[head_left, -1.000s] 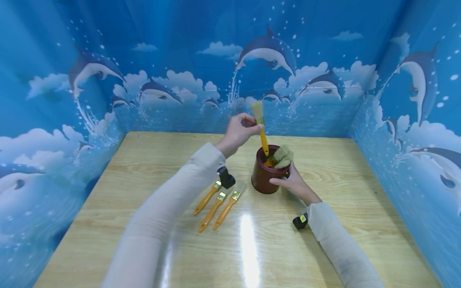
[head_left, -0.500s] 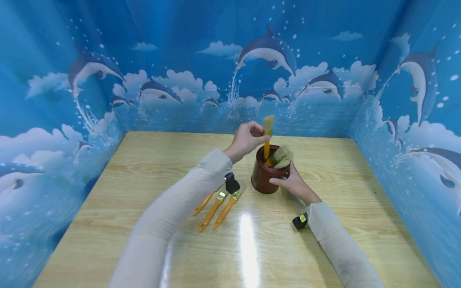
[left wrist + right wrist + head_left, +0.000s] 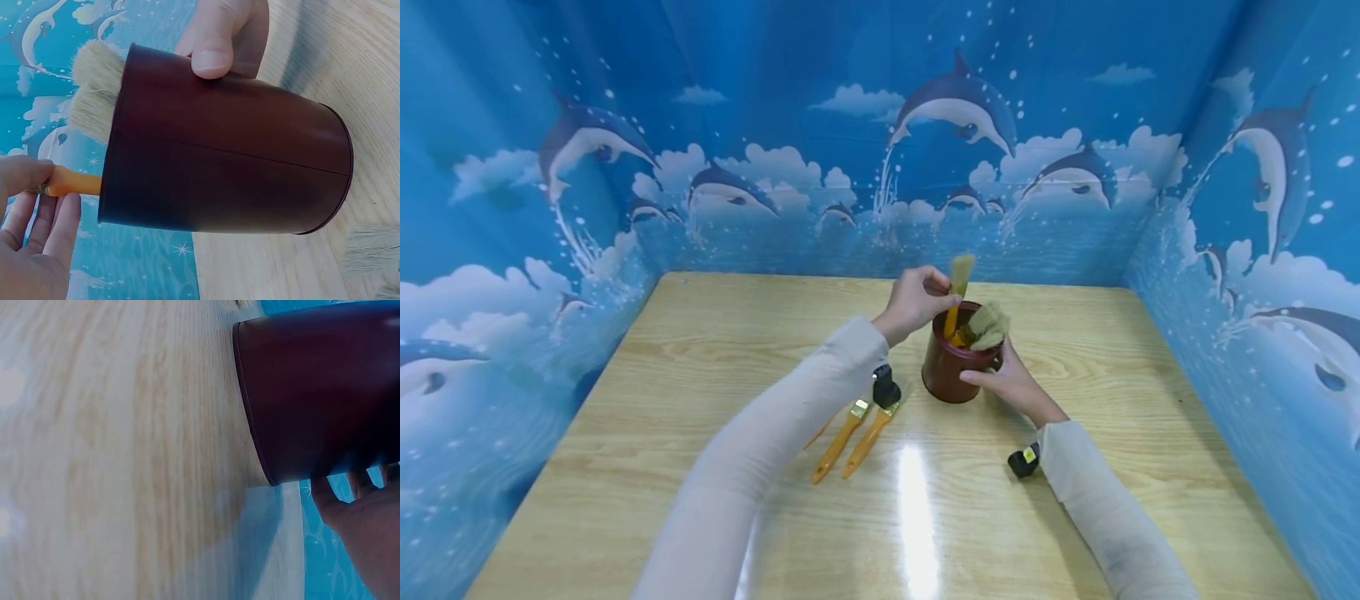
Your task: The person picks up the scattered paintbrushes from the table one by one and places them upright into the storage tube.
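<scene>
A dark red-brown round holder (image 3: 953,371) stands upright on the table. My left hand (image 3: 916,302) pinches a paintbrush (image 3: 961,271) near its ferrule, bristles up, with the orange handle (image 3: 81,182) reaching down inside the rim. Other brushes (image 3: 989,326) stand in the holder with their pale bristles above its right side. My right hand (image 3: 1013,385) grips the holder's right side, thumb on the front; in the right wrist view its fingers (image 3: 325,494) lie against the wall. The handle ends inside the holder are hidden.
Several orange-handled paintbrushes (image 3: 839,442) lie on the wooden table (image 3: 700,375) left of the holder, partly covered by the left forearm and its black wrist camera (image 3: 886,387). A blue dolphin-print curtain (image 3: 820,192) encloses the table's back and sides.
My left hand has moved down and to the right, lowering the paintbrush handle-first into the holder. The right hand and the holder have stayed in place.
</scene>
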